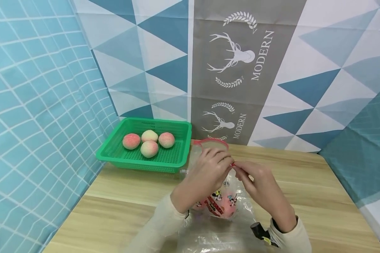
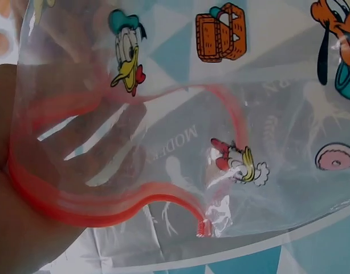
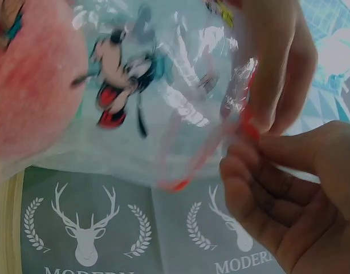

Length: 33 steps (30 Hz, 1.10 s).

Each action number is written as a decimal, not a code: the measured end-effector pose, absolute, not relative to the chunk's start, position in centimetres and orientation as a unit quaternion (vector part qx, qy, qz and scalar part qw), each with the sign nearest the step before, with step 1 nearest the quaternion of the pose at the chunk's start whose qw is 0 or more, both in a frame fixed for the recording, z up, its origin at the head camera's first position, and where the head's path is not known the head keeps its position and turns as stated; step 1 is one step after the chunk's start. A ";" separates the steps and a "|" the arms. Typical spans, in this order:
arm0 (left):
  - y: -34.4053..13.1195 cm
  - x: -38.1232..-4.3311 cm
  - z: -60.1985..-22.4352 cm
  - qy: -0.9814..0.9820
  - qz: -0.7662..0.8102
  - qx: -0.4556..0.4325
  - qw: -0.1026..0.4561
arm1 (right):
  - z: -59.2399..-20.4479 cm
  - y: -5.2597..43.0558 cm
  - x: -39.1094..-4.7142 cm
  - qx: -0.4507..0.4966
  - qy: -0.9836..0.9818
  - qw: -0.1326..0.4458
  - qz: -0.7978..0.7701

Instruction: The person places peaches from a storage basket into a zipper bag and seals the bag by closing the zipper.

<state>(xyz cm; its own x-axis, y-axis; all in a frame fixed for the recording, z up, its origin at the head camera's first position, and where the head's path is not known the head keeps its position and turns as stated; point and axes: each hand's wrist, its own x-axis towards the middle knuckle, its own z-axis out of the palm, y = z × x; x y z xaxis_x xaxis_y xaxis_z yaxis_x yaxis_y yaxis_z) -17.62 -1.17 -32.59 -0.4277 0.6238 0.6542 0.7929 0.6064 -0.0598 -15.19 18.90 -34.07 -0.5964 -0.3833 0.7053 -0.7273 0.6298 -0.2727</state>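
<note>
A clear plastic zip bag [image 1: 209, 237] with cartoon prints lies in front of me, with pink peaches showing through it. Its red zip strip [image 2: 78, 220] loops along the mouth, which gapes on the left side. My left hand [image 1: 210, 167] grips the bag at the mouth, its fingers close to the right end of the strip. Thumb and index finger of my right hand [image 1: 254, 177] pinch that same red strip, right beside the left fingertips. In the right wrist view a peach [image 3: 38, 85] bulges inside the bag, next to the right hand [image 3: 294, 188].
At the back left stands a green plastic basket [image 1: 142, 167] holding several pink and cream peaches [image 1: 149, 149]. The wooden table [image 1: 304, 196] extends to the right of the bag. Patterned cloth [image 1: 164, 59] hangs behind, and blue gridded cloth [image 1: 35, 105] covers the left side.
</note>
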 end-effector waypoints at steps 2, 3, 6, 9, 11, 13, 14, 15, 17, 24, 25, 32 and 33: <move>-0.8 -17.8 -32.6 -0.839 -0.109 -0.421 0.328 | -34.1 18.8 -15.1 0.322 -0.853 0.307 0.274; -0.8 -17.8 -32.6 -0.838 -0.109 -0.420 0.332 | -34.1 18.8 -15.1 0.321 -0.854 0.307 0.271; -1.1 -18.1 -33.0 -0.832 -0.130 -0.422 0.336 | -34.2 18.8 -15.3 0.330 -0.852 0.302 0.272; -1.5 -18.2 -33.2 -0.826 -0.150 -0.429 0.335 | -34.1 18.7 -15.4 0.344 -0.845 0.304 0.275; -1.5 -18.3 -33.2 -0.826 -0.155 -0.431 0.328 | -34.1 18.8 -15.5 0.345 -0.841 0.311 0.277; -1.4 -18.3 -33.2 -0.826 -0.160 -0.432 0.326 | -34.1 18.9 -15.5 0.345 -0.838 0.320 0.276; -1.3 -18.3 -33.2 -0.825 -0.165 -0.432 0.325 | -34.1 18.9 -15.5 0.345 -0.837 0.324 0.275; -1.2 -18.3 -33.2 -0.825 -0.168 -0.432 0.325 | -34.1 19.0 -15.5 0.344 -0.837 0.327 0.273; -1.1 -18.2 -33.3 -0.823 -0.177 -0.431 0.325 | -34.1 19.1 -15.5 0.342 -0.836 0.334 0.270; -0.7 -17.9 -33.3 -0.820 -0.183 -0.428 0.332 | -34.1 19.6 -15.4 0.337 -0.832 0.340 0.280; -0.7 -17.9 -33.3 -0.821 -0.184 -0.427 0.333 | -34.1 19.7 -15.4 0.338 -0.832 0.339 0.281; -0.5 -18.1 -33.4 -0.823 -0.181 -0.424 0.333 | -34.0 20.2 -15.5 0.339 -0.836 0.328 0.280; -0.4 -18.1 -33.4 -0.822 -0.180 -0.425 0.335 | -34.0 20.3 -15.5 0.339 -0.837 0.328 0.279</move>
<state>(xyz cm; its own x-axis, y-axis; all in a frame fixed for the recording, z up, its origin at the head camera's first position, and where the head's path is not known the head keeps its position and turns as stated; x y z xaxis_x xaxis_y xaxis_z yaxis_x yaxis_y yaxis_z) -18.08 -0.40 -33.40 -0.4152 0.5772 0.7032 0.8182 0.5748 0.0113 -15.48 20.28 -34.03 -0.5553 -0.3843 0.7376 -0.7498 0.6151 -0.2440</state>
